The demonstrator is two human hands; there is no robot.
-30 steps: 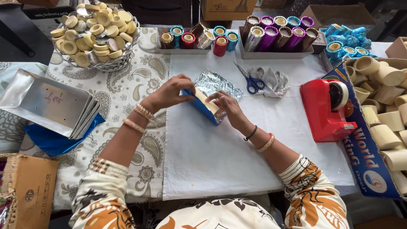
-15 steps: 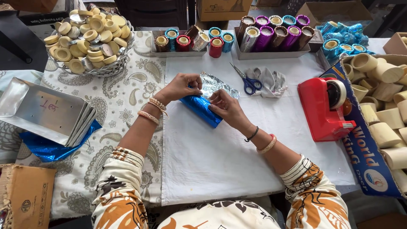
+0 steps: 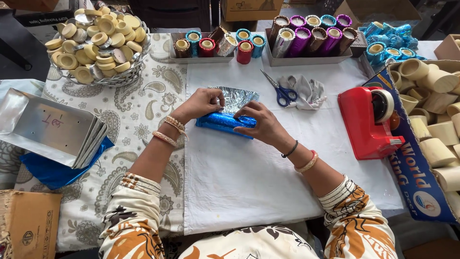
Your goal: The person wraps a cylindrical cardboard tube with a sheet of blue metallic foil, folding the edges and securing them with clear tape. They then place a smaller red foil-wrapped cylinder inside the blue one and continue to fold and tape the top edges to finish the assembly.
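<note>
Left hand (image 3: 203,103) and right hand (image 3: 261,124) both curled down onto a blue foil-wrapped roll (image 3: 225,123), fingertips pinching the silver foil sheet (image 3: 237,98) just beyond it. Roll lying flat on the white cloth (image 3: 268,177) mid-desk, long axis running left to right, right end tipped slightly nearer. Seemingly mid-wrap, foil partly rolled on; next calls for an even roll away, tension kept. Scissors (image 3: 282,91) and red tape dispenser (image 3: 371,122) to the right
</note>
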